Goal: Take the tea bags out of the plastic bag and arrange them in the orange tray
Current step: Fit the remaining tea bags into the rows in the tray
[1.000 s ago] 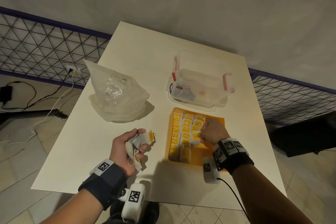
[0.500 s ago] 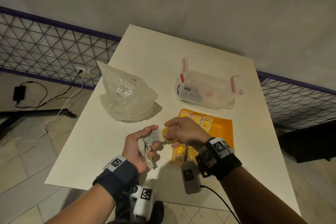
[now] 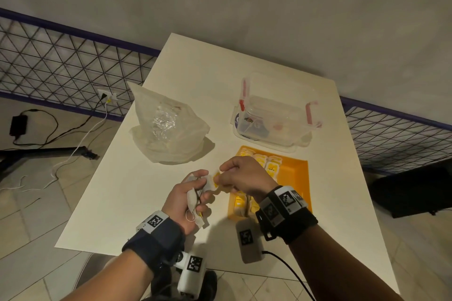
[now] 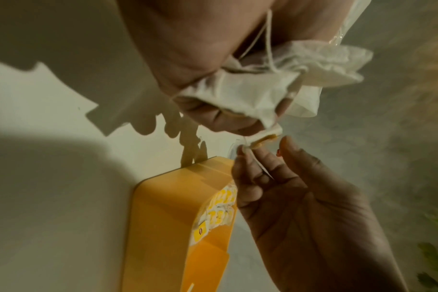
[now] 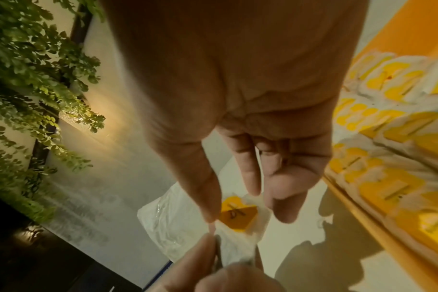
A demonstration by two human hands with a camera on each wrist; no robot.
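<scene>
My left hand (image 3: 195, 193) hovers over the table's near side and grips a bunch of white tea bags (image 3: 193, 203) with dangling strings (image 4: 268, 49). My right hand (image 3: 227, 175) has met it and pinches one tea bag with a yellow tag (image 5: 238, 215) at the top of the bunch, between thumb and fingers. The orange tray (image 3: 297, 173) lies just right of both hands, with several yellow-tagged tea bags (image 3: 269, 164) in rows inside it. The crumpled clear plastic bag (image 3: 168, 127) sits on the table beyond my left hand.
A clear lidded container with red clips (image 3: 276, 115) stands behind the tray. The white table (image 3: 122, 190) has a wire-mesh fence (image 3: 61, 63) behind and to its left. Cables (image 3: 61, 154) lie on the tiled floor at left.
My right hand left the tray, moved left to the left hand and took hold of one tea bag there. The left hand kept its bunch.
</scene>
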